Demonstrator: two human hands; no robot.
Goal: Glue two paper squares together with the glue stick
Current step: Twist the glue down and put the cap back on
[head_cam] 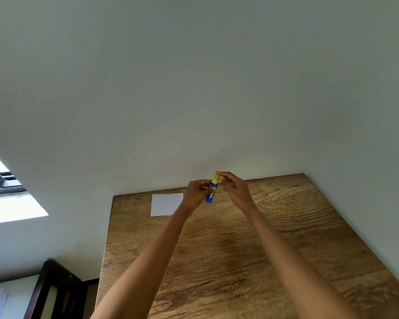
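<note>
Left hand [197,194] is wrapped around the blue lower half of the glue stick [212,188], fingers curled shut on the barrel, holding it up in the air over the far end of the bench [240,249]. The stick sits roughly upright, leaning a bit so the yellow end points up toward the wall and the blue end hangs down toward the wood.

Going from the left of the shot: there's a bright window [7,194] with dark bars, and low in the corner a dark wooden bed frame [53,291] with pale bedding beside it. Then the bench starts, wood grain, pushed into the corner against the pale wall [194,88]. Near its far left corner lies one white paper square [166,204], flat on the wood, just beside the left wrist, which covers its right edge a little. Whether that's one sheet or two stacked, can't tell from here.

Next comes the left hand with the stick, and right after it the right hand [234,189], fingertips pinched on the yellow cap at the top. So both hands are closed on the same stick, left on the body, right on the cap, almost touching each other. Cap looks to be seated on the barrel, though it's small and a bit blurry. Both bare forearms stretch in from the bottom of the frame, well above the bench surface.
</note>
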